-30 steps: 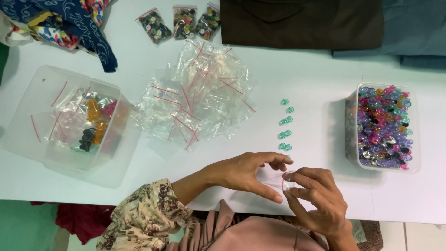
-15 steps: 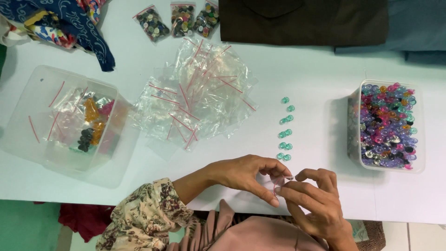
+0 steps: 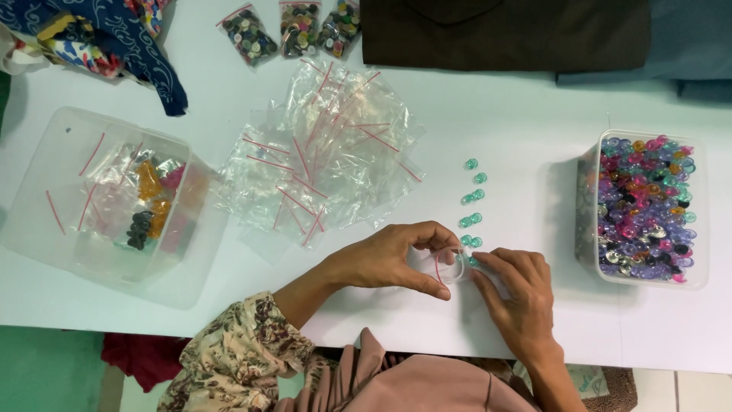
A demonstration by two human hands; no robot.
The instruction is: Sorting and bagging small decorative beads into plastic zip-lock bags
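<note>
A pile of bags (image 3: 324,152) is spread mid-counter (image 3: 503,107), a tub (image 3: 99,198) set left, a button box (image 3: 646,207) right, loose buttons (image 3: 473,200) between.
</note>
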